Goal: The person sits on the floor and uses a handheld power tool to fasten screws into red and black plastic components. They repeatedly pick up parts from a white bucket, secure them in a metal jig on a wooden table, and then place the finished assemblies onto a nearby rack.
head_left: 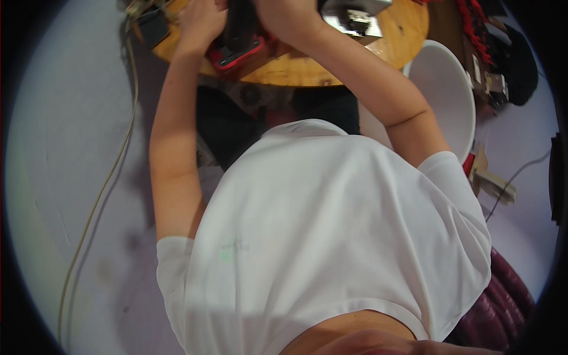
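Both hands work at twelve o'clock on the round wooden tabletop [284, 71]: the left hand [201, 21] rests against a dark upright device [241, 23] on its red base [236, 56]; the right hand [290, 18] grips its top.

Pale floor, round wooden table.
I'm sitting over a pale floor [71, 148]; far ahead a round wooden table [408, 29] is standing, a white chair [449, 94] waiting right.

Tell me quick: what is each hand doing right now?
Left hand: on the black device with red base; grip cannot be told.
Right hand: on the same device; grip cannot be told.
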`<move>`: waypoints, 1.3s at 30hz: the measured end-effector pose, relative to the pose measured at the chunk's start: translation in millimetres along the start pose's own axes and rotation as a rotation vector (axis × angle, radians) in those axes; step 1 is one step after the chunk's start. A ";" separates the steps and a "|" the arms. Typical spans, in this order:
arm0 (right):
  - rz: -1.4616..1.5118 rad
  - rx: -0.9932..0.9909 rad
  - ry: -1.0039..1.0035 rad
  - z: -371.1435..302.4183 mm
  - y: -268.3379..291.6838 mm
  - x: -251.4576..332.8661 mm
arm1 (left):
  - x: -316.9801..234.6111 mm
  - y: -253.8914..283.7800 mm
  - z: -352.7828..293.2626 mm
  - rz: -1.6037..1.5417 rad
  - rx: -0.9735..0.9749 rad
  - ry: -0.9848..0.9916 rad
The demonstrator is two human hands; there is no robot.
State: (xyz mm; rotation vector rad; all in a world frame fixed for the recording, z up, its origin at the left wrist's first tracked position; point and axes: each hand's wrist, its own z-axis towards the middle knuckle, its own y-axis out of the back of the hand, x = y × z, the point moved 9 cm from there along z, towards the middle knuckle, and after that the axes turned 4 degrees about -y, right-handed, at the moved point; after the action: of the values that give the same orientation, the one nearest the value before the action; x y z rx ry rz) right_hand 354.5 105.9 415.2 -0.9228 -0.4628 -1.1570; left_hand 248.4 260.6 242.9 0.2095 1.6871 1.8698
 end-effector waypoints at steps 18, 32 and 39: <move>-0.630 -0.446 0.281 -58.8 185.4 81.1 | -41.7 16.5 -8.9 -0.053 -0.087 -0.323; -0.292 -0.220 0.453 68.8 112.1 46.9 | -54.8 29.8 -15.8 -0.132 -0.114 -0.280; -0.375 -0.253 0.401 93.8 107.6 4.0 | -52.7 31.5 -20.3 -0.096 -0.107 -0.217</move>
State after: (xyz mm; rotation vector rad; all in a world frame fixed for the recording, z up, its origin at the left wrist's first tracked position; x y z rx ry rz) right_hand 467.8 191.5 430.6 -0.8083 -0.1644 -1.7309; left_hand 270.4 215.4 283.4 0.2725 1.4229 1.7909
